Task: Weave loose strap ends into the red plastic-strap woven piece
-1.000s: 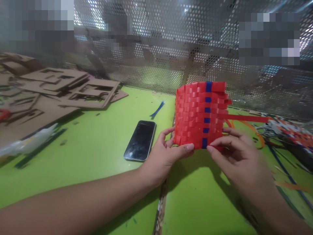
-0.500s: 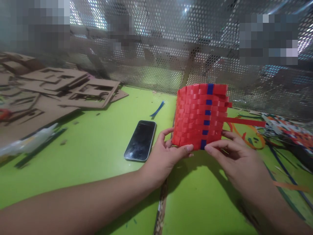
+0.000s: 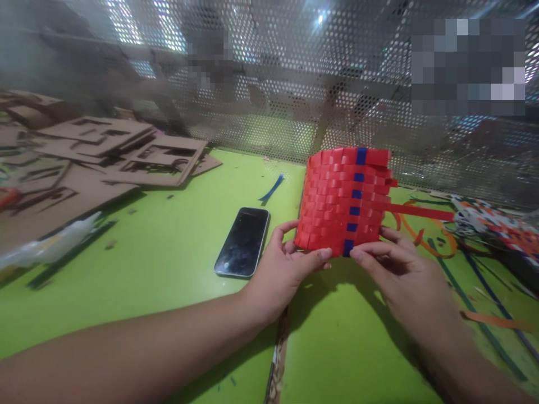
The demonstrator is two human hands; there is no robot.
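A red woven strip panel with one blue strip running through it is held up, tilted, above the green table. My left hand grips its lower left corner, thumb on the near face and fingers behind. At the lower edge, beside the end of the blue strip, my right hand pinches the panel between thumb and fingers; some fingertips are hidden behind it. A long red strip end sticks out from the panel's right side.
Left of my left hand lies a black phone, with a short blue strip beyond it. Cut cardboard pieces pile up at the left. Loose strips and a multicoloured woven piece lie right. A perforated metal screen stands behind.
The panel has shifted very slightly down and its top tilts a little differently. My right hand has moved slightly left with it; both hands keep their hold.
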